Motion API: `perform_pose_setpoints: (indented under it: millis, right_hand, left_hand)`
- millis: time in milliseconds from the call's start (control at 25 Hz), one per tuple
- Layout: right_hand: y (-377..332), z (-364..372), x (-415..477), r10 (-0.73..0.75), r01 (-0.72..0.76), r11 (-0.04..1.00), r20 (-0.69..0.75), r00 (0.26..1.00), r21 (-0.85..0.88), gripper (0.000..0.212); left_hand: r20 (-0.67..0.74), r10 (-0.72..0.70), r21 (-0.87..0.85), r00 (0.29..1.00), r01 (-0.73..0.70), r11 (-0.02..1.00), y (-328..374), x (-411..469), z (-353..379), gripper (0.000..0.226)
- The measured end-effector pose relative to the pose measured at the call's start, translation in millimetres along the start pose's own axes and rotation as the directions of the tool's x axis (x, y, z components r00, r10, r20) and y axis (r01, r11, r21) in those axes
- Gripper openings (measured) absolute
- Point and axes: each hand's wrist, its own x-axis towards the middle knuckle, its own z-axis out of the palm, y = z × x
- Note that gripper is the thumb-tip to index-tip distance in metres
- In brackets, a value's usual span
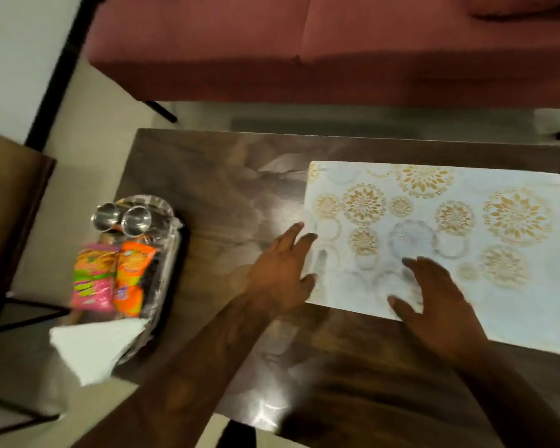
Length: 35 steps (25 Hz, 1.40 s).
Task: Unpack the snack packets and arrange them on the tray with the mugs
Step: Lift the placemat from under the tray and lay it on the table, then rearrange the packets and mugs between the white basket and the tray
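1. A silver tray (172, 253) sits at the left edge of the dark wooden table (227, 195), overhanging that edge a little.
2. At the tray's far end stand two steel mugs (123, 218), side by side and touching or nearly so, mouths up.
3. Just nearer than the mugs lie two snack packets flat on the tray: a pink and green packet (94, 276) on the left and an orange packet (131, 276) on the right, their long sides touching.
4. A white napkin (91, 347) lies over the tray's near end, hanging out past the table's left edge.
5. The left hand (278, 273) reaches over the middle of the table, palm down, fingers spread, its fingertips on the left edge of a white placemat (466, 227) patterned with gold and grey florals. It holds nothing.
6. The right hand (434, 295) lies palm down on the placemat's near edge, fingers spread, holding nothing; blur hides how firmly it presses.
7. The placemat covers the right half of the table, slightly askew to the edges.
8. Beyond the table's far edge stands a maroon sofa (304, 50).
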Motion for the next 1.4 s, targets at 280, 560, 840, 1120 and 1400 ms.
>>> perform_pose_setpoints:
  millis: [280, 560, 840, 1120, 1400]
  right_hand:
    - [-162.6, 106.5, -17.8, -0.099, 0.050, 0.985, 0.305, 0.947, 0.164, 0.043]
    - [-327.8, 214.0, 10.0, 0.130, -0.367, 0.800, 0.461, 0.878, 0.475, 0.024]
    - [-361.8, 266.9, 44.7, 0.326, -0.507, 0.734, 0.421, 0.847, 0.452, 0.013]
    - [-365.5, 279.0, 46.9, 0.338, -0.530, 0.684, 0.425, 0.840, 0.502, 0.033]
    - [-347.6, 273.2, 43.2, 0.333, -0.462, 0.720, 0.327, 0.884, 0.517, 0.041]
  left_hand:
    - [-0.092, -0.067, -0.270, 0.994, 0.040, 0.962, -122.4, -66.9, -58.4, 0.036]
    - [-0.319, -0.433, -0.664, 0.843, 0.127, 0.737, -301.4, -145.7, -135.4, 0.019]
    - [0.121, -0.670, -0.662, 0.732, 0.563, 0.495, -444.3, -153.9, -101.5, 0.020]
    - [0.306, -0.488, -0.774, 0.817, 0.512, 0.372, -439.5, -136.2, -85.5, 0.027]
    - [0.260, -0.461, -0.789, 0.849, 0.462, 0.406, -436.1, -133.3, -67.6, 0.020]
